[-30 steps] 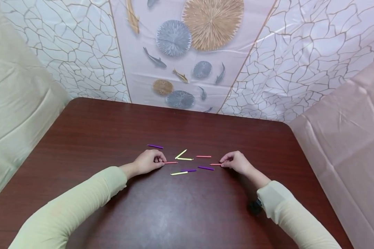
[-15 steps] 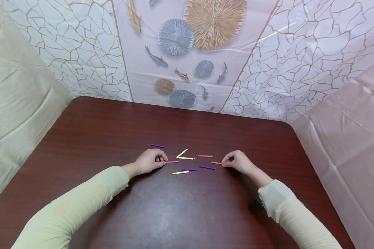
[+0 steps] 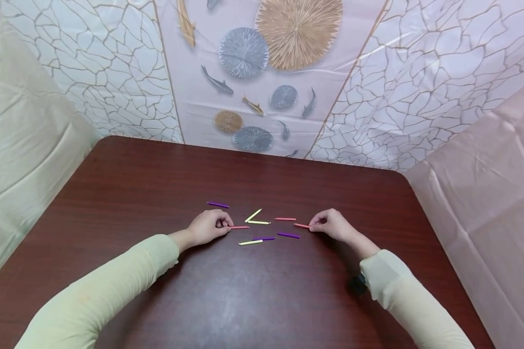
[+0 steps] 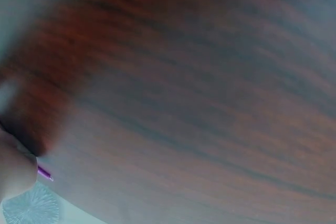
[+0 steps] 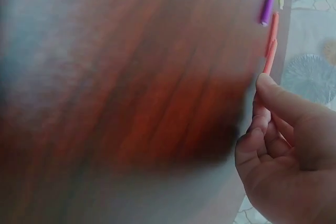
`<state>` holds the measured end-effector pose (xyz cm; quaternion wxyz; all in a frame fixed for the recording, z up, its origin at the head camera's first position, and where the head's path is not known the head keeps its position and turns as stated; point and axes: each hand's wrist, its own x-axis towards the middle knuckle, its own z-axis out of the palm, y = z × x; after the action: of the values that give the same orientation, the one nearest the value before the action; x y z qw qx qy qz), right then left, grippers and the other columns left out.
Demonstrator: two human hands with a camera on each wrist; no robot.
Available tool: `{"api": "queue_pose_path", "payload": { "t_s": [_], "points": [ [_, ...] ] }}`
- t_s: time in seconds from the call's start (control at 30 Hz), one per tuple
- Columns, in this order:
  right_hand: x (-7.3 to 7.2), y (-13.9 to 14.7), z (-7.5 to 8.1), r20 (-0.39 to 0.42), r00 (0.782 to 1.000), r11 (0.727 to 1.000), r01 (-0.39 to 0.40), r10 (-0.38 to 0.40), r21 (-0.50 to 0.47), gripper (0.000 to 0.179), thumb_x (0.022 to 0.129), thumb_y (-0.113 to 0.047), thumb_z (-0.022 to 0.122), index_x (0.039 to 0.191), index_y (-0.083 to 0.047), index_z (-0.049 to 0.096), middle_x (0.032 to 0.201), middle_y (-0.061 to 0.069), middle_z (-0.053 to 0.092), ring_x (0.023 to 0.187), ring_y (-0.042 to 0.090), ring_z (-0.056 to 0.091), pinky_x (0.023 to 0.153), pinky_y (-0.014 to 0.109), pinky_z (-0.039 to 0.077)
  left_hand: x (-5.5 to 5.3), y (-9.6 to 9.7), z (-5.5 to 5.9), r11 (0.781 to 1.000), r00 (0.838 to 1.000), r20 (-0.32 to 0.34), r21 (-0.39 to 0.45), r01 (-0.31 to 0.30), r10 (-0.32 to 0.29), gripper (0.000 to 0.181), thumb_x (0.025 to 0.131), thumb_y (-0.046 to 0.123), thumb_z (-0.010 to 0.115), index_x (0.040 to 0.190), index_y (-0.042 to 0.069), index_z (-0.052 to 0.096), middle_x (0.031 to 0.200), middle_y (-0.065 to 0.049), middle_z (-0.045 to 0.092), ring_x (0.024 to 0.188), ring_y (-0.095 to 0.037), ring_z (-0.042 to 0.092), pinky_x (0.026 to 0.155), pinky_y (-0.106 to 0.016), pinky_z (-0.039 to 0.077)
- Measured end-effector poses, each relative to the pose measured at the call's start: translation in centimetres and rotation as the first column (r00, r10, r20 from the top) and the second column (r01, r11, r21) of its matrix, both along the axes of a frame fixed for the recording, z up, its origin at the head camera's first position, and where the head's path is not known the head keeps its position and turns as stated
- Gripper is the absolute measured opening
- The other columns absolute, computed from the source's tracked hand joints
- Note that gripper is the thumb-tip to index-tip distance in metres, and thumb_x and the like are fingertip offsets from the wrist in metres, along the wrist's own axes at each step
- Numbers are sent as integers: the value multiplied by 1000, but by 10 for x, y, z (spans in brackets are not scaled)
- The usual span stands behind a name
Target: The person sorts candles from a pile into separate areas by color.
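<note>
My left hand (image 3: 209, 226) pinches the near end of a thin pink candle (image 3: 240, 227), which points right along the table. On the other side, my right hand (image 3: 334, 226) holds a second pink candle (image 3: 302, 226) between thumb and fingers, its free end pointing left. The right wrist view shows that pink candle (image 5: 270, 61) sticking out past the thumb, overlapping another pink one behind it. Between the hands lie a loose pink candle (image 3: 285, 219) and two yellow candles (image 3: 259, 222) meeting in a V. In the left wrist view only the hand's edge (image 4: 16, 169) shows.
Nearer me, a yellow candle (image 3: 251, 243) lies against a purple candle (image 3: 268, 238), with another purple candle (image 3: 288, 235) to their right. One more purple candle (image 3: 217, 205) lies beyond my left hand. The brown table (image 3: 227, 300) ends at a patterned backdrop (image 3: 284, 116).
The right hand has shifted slightly away from me, and its pink candle now slants, free end farther away. The left hand and the loose candles stay in place.
</note>
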<state>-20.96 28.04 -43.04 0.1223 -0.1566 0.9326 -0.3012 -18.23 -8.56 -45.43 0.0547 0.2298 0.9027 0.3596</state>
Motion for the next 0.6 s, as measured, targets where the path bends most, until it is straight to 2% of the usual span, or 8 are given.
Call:
{"api": "queue_pose_path", "payload": {
  "t_s": [0.33, 0.6],
  "points": [
    [-26, 5, 8, -58, 987, 989, 149, -148, 12, 10, 80, -11, 72, 82, -1, 73, 79, 10, 71, 73, 13, 54, 67, 23, 42, 1, -1, 1, 1000, 1000, -8, 10, -6, 6, 5, 79, 8, 67, 83, 11, 68, 74, 3, 59, 67, -5, 48, 63, -18, 38],
    [-43, 11, 3, -89, 966, 969, 245, -243, 15, 14, 81, -13, 72, 86, 1, 72, 79, 10, 71, 71, 10, 53, 66, 22, 41, 0, 0, -1, 1000, 1000, 16, -5, -16, 16, 5, 80, 11, 67, 84, 12, 68, 75, 4, 59, 69, -5, 48, 65, -18, 39]
  ]
}}
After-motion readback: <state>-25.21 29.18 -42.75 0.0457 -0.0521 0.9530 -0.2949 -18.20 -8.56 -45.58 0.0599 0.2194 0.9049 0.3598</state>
